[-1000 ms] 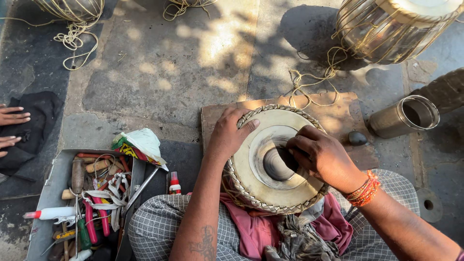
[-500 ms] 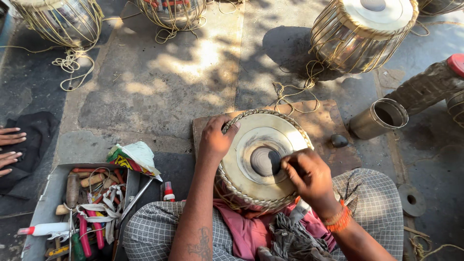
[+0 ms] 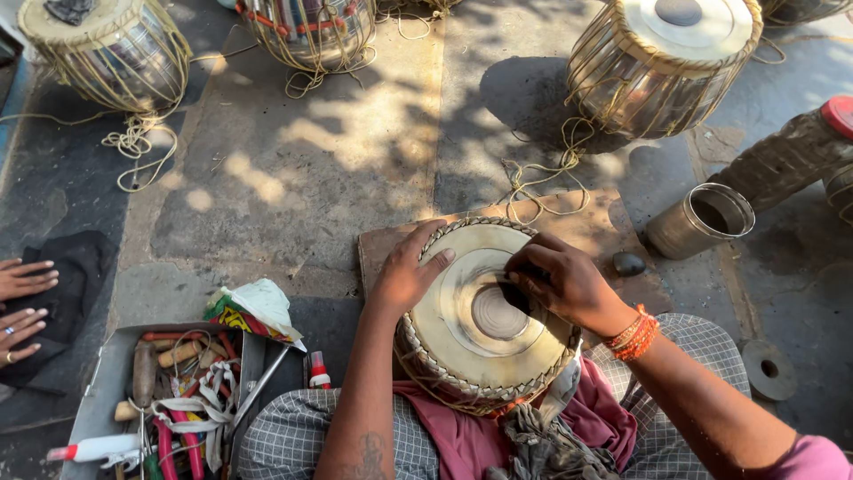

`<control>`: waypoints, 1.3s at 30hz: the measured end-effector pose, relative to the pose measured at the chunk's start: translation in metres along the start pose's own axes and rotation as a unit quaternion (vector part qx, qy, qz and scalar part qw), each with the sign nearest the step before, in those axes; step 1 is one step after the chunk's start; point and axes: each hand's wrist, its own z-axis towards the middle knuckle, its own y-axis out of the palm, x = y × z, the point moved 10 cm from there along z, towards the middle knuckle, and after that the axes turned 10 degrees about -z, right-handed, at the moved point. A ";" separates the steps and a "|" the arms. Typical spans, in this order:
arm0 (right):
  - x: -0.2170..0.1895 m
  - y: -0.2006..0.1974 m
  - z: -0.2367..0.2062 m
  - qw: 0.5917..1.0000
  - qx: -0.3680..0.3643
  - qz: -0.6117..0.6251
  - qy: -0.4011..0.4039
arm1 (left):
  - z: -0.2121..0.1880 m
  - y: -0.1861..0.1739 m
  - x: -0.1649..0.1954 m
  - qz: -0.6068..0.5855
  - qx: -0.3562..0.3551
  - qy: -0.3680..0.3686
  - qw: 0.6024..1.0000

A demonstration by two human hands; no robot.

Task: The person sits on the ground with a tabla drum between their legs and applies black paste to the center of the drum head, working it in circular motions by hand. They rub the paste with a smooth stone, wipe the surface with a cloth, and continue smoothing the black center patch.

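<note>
We take the drum (image 3: 484,324) in the lap as our landmark; it sits on a red cloth (image 3: 462,436), its pale skin facing up with a grey disc at the centre. Our left hand (image 3: 407,276) lies flat on its near-left rim, fingers spread, gripping nothing. Our right hand (image 3: 564,283) rests on the skin just right of the centre, fingers curled tight; whether they pinch anything we cannot tell. Left of the drum, a grey tool tray (image 3: 102,378) with pliers and handles. Right of it, a metal tin (image 3: 697,222) on its side and a small dark stone (image 3: 628,263). Far left, another person's hands (image 3: 22,302) on black cloth.
</note>
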 end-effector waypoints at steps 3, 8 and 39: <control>-0.018 0.006 0.012 0.996 -0.030 0.006 -0.086 | -0.004 -0.002 0.005 0.017 0.008 0.018 1.000; -0.030 0.012 0.015 0.987 -0.086 -0.039 -0.131 | -0.010 -0.007 0.009 0.013 0.014 -0.015 1.000; 0.026 0.008 -0.043 0.976 0.186 0.048 0.103 | -0.013 -0.025 0.001 0.302 0.038 -0.231 0.924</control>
